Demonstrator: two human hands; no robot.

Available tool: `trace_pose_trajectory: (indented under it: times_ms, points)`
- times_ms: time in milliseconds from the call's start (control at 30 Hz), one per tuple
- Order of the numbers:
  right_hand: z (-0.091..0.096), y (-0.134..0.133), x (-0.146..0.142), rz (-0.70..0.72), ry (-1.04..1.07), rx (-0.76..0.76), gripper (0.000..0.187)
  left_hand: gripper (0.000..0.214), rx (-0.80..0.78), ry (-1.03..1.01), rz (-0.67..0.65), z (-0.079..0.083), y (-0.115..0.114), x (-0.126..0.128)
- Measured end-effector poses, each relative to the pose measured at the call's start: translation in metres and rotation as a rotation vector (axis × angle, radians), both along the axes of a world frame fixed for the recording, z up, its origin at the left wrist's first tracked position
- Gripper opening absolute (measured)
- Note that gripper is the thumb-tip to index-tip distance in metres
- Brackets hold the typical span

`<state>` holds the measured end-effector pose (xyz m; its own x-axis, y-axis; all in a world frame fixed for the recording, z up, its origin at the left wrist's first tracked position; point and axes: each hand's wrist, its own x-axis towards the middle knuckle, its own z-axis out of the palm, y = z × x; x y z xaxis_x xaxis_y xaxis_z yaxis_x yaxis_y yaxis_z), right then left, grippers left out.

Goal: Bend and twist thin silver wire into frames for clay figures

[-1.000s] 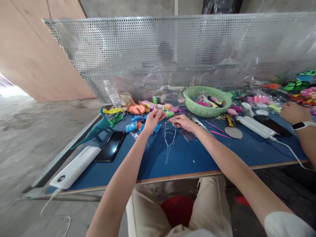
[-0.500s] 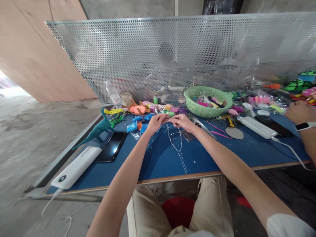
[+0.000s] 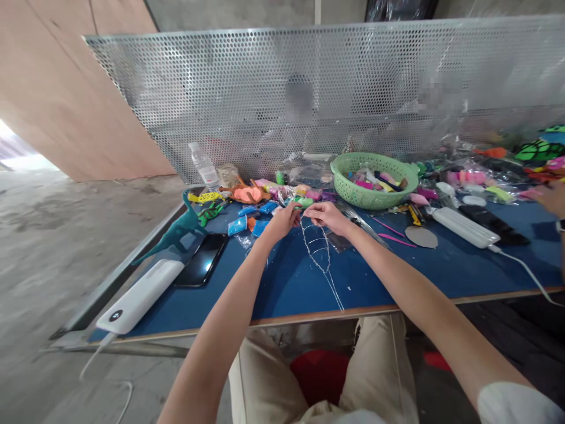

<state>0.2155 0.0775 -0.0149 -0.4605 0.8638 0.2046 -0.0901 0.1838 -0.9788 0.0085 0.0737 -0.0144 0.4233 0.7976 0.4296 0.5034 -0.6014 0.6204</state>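
A leaf-shaped wire frame [image 3: 327, 270] with thin cross wires hangs down from my fingertips over the blue table [image 3: 291, 288]. Its long tail points toward the front edge. My right hand [image 3: 325, 216] pinches the frame's far end. Close beside it, my left hand [image 3: 286, 219] is closed, thumb against fingers, at the same end of the wire; the exact bit it grips is too small to see. Just left of my left hand lie blue packets [image 3: 237, 225]. Behind the hands is a green packet [image 3: 304, 202].
A green basket [image 3: 375, 181] of colourful pieces stands behind my right hand. To the left are a teal dinosaur figure [image 3: 183, 227], a phone [image 3: 201, 259] and a white power bank [image 3: 140, 295]. Another person's hand [image 3: 551, 199] is at the far right. A perforated metal panel [image 3: 247, 94] rises behind.
The wire frame's tail has swung slightly to the right. My left hand's fingers have curled in and drawn a little apart from the right. The other person's hand has moved rightward.
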Motion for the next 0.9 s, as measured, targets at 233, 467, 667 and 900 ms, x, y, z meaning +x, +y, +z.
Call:
trace_pose_trajectory:
  times_ms: [233, 467, 667, 900]
  points:
    - [-0.002, 0.002, 0.002, -0.041, -0.014, -0.012, 0.032, 0.027, -0.002, -0.023, -0.021, -0.007, 0.011, -0.003]
    - [-0.001, 0.001, 0.005, 0.007, -0.052, -0.037, 0.032, 0.027, -0.056, -0.091, -0.065, 0.000, 0.000, -0.005]
    - [-0.001, 0.004, 0.007, -0.030, -0.029, -0.035, 0.035, 0.029, -0.147, -0.203, -0.053, 0.009, -0.009, 0.004]
    - [0.003, 0.003, 0.011, -0.013, -0.025, -0.056, 0.036, 0.028, -0.265, -0.337, -0.060, 0.001, -0.006, 0.013]
